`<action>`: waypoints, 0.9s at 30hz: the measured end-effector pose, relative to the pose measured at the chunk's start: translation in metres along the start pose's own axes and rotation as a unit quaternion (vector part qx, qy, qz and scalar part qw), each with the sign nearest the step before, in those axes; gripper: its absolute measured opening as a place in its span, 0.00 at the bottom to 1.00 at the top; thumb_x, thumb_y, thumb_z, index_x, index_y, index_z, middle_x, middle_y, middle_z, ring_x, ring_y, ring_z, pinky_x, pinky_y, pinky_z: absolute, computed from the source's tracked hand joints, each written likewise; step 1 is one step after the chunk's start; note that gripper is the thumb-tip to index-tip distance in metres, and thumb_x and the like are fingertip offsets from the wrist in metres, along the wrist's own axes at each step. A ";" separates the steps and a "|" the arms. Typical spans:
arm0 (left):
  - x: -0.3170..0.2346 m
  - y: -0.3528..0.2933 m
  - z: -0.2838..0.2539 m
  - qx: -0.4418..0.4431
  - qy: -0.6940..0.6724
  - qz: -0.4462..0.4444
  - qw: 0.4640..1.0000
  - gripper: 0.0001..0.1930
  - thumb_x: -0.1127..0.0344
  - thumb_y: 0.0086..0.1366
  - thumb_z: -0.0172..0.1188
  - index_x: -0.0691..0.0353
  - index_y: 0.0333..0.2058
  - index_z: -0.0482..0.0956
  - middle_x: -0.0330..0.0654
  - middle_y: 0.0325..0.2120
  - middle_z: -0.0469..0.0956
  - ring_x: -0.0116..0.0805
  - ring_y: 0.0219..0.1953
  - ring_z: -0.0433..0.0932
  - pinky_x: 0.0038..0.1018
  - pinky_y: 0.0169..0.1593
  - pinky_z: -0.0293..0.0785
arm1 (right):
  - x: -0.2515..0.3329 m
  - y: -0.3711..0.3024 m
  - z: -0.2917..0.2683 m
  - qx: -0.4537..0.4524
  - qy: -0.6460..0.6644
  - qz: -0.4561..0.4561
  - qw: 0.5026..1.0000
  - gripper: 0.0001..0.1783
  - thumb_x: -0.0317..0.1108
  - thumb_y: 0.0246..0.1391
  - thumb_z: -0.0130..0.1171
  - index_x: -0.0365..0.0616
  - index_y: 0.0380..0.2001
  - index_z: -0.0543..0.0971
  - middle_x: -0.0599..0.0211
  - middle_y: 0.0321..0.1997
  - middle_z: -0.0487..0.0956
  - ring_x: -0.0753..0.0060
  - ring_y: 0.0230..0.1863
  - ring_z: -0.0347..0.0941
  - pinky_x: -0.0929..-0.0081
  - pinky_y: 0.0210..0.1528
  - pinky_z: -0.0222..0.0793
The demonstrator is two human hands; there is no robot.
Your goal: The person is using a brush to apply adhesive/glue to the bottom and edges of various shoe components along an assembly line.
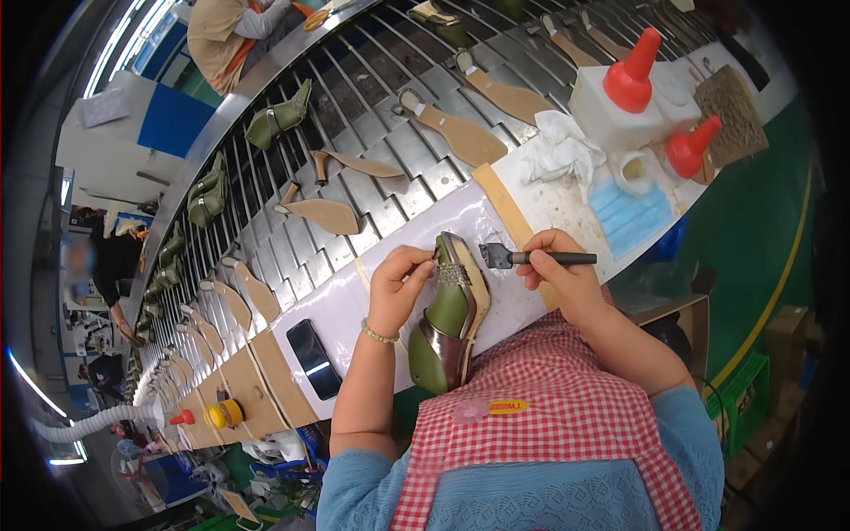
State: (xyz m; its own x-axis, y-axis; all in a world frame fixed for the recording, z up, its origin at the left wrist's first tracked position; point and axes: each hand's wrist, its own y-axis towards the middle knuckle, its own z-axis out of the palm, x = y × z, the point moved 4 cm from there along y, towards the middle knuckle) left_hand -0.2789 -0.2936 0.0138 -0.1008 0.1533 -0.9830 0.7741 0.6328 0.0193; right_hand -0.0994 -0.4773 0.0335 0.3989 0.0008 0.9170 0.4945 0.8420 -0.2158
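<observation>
On the white work sheet [381, 257] lies a green shoe upper on a last [449, 310], its pale sole edge turned toward the right. It has a glittery band across it and a shiny dark strip lower down. My left hand [395, 288] pinches the strap end at the top of this upper, thumb and forefinger together. In my right hand [563, 276] is a flat brush [580, 258] with a dark handle. The brush's dark tip points left, a small gap away from the shoe's sole edge.
A phone [313, 358] lies left of my left arm. Beyond runs a metal slatted conveyor [381, 133] carrying tan heeled soles [460, 133] and green uppers [276, 119]. At right stand white bottles with red nozzles [629, 80], crumpled tissue [562, 150] and blue cloth [629, 217]. Other people [226, 40] work across the line.
</observation>
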 end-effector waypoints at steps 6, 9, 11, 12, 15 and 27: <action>-0.013 0.012 0.008 0.024 0.036 0.085 0.995 0.09 0.79 0.55 0.62 0.66 0.36 0.80 0.39 0.31 0.73 0.26 0.31 0.73 0.20 0.38 0.70 | -0.015 0.019 0.010 -0.021 0.061 0.033 0.997 0.09 0.36 0.60 0.52 0.42 0.39 0.72 0.65 0.29 0.77 0.78 0.27 0.71 0.79 0.32 0.69; -0.019 0.015 0.008 0.021 0.040 0.062 0.997 0.08 0.79 0.54 0.63 0.66 0.34 0.80 0.38 0.29 0.74 0.26 0.31 0.73 0.20 0.37 0.70 | -0.018 0.025 0.018 -0.031 0.062 0.047 0.996 0.10 0.37 0.61 0.52 0.42 0.39 0.72 0.65 0.30 0.77 0.78 0.27 0.71 0.79 0.32 0.69; -0.012 0.014 0.007 0.009 0.010 0.036 0.999 0.08 0.79 0.53 0.63 0.66 0.33 0.80 0.38 0.29 0.75 0.25 0.31 0.73 0.20 0.37 0.70 | -0.022 0.028 0.022 -0.030 0.071 0.053 0.996 0.10 0.37 0.61 0.53 0.43 0.39 0.72 0.66 0.30 0.77 0.78 0.27 0.71 0.80 0.33 0.69; -0.009 0.014 0.006 -0.003 -0.020 0.011 1.000 0.07 0.79 0.53 0.63 0.66 0.32 0.79 0.38 0.28 0.75 0.25 0.30 0.73 0.21 0.37 0.70 | -0.025 0.029 0.023 -0.031 0.080 0.059 0.995 0.10 0.38 0.61 0.53 0.43 0.39 0.72 0.66 0.30 0.77 0.78 0.28 0.71 0.80 0.33 0.69; -0.014 0.012 0.004 0.004 0.032 0.036 0.999 0.06 0.80 0.52 0.63 0.66 0.31 0.78 0.38 0.28 0.76 0.26 0.30 0.73 0.21 0.36 0.71 | -0.031 0.030 0.025 -0.021 0.091 0.058 0.994 0.10 0.38 0.61 0.53 0.43 0.40 0.72 0.66 0.30 0.77 0.79 0.28 0.71 0.80 0.34 0.70; -0.014 0.008 0.006 0.010 0.058 0.082 0.995 0.05 0.80 0.55 0.59 0.66 0.31 0.75 0.39 0.30 0.72 0.28 0.31 0.72 0.21 0.37 0.69 | -0.040 0.022 0.039 0.034 0.150 0.035 0.987 0.12 0.38 0.62 0.51 0.43 0.43 0.70 0.65 0.33 0.77 0.78 0.31 0.71 0.79 0.36 0.70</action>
State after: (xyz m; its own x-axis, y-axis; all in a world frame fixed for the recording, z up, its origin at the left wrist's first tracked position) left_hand -0.2679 -0.2956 0.0271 -0.0436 0.3410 -0.9391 0.7981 0.5773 0.1726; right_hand -0.1341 -0.4376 0.0053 0.6462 -0.0909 0.7577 0.4086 0.8798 -0.2429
